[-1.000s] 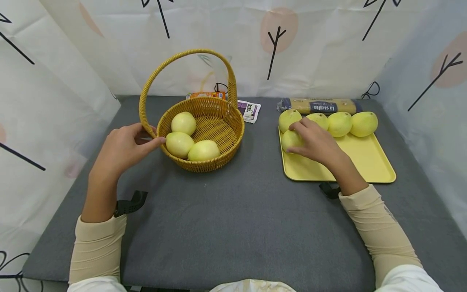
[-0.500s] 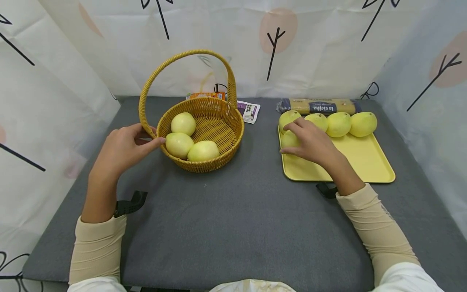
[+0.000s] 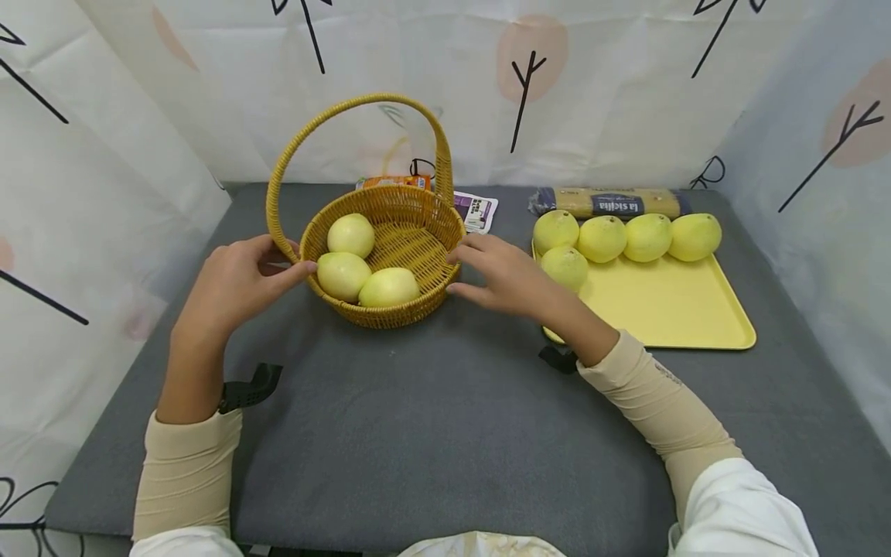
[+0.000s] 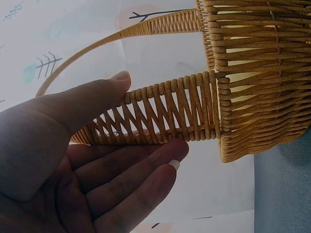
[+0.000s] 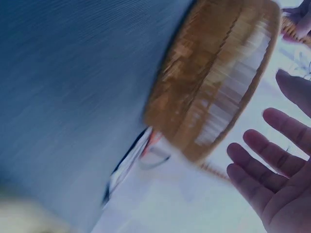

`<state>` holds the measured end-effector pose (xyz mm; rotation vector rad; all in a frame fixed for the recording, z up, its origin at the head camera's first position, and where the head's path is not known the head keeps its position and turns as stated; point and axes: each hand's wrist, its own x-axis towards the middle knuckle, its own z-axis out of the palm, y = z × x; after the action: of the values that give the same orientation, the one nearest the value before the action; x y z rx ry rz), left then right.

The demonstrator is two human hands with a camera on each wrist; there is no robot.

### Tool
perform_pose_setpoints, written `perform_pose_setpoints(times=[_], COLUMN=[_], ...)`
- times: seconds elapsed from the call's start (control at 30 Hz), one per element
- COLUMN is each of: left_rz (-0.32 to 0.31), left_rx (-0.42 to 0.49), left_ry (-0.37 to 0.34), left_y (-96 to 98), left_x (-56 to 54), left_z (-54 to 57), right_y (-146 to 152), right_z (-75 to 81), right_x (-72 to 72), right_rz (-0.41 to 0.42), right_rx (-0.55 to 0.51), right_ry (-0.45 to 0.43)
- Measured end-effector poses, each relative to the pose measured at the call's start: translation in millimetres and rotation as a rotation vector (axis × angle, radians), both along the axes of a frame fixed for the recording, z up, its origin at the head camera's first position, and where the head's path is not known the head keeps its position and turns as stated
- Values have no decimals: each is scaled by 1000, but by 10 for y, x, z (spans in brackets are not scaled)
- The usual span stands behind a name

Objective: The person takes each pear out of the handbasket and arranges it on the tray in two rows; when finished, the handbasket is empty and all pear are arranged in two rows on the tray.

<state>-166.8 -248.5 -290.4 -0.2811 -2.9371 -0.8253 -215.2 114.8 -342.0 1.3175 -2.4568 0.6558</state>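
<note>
From my head view, I have the left hand (image 3: 240,282) on the handle (image 3: 379,98) of the wicker basket (image 3: 390,316), low on its left side. The left wrist view shows me the thumb along one edge and fingers along the other, pinching it. The right hand (image 3: 508,278) is at the basket's right rim, holding nothing, its fingers spread wide; my right wrist view, blurred, shows a gap between them and the wicker.

The basket stands upright on the left of the grey surface (image 3: 418,433), with three pale yellow-green fruits (image 3: 388,288) in its left and near parts. On the right, the yellow tray (image 3: 668,309) carries five similar fruits (image 3: 648,237): four in a row at the far edge, one nearer on the left. Beyond the tray lies a long pasta packet (image 3: 578,203); a purple-and-white packet (image 3: 476,213) lies behind the basket.
</note>
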Motion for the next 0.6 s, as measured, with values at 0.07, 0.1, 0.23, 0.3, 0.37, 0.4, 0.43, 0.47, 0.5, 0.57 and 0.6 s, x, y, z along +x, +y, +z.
perform_pose_setpoints(times=[0.07, 0.1, 0.23, 0.3, 0.37, 0.4, 0.43, 0.47, 0.5, 0.57, 0.6], left_rz=[-1, 0, 2, 4, 4, 4, 4, 4, 3, 5, 9], left_rx=[0, 0, 2, 1, 2, 2, 2, 5, 7, 14, 13], left_ry=[1, 1, 4, 3, 1, 1, -1, -2, -3, -5, -5], left_y=[0, -2, -6, -5, 1, 4, 4, 3, 2, -7, -17], left_x=[-1, -1, 1, 1, -3, -5, -4, -4, -3, -1, 5], left_z=[6, 8, 12, 10, 8, 7, 6, 4, 4, 1, 2], right_y=[-169, -254, -577, -719, -833, -873, -906, -927, -935, -926, -910], right_z=[48, 69, 121, 123, 112, 110, 113, 118, 125, 146, 156], right_x=[-23, -43, -169, -242, -311, -338, -360, -380, -398, -424, -439], right_rz=[34, 47, 93, 110, 123, 130, 142, 148, 151, 150, 144], right_rx=[-4, 2, 73, 141, 201, 224, 243, 261, 276, 303, 323], right_ry=[-41, -75, -267, -352, -417, -438, -457, -469, -477, -490, -485])
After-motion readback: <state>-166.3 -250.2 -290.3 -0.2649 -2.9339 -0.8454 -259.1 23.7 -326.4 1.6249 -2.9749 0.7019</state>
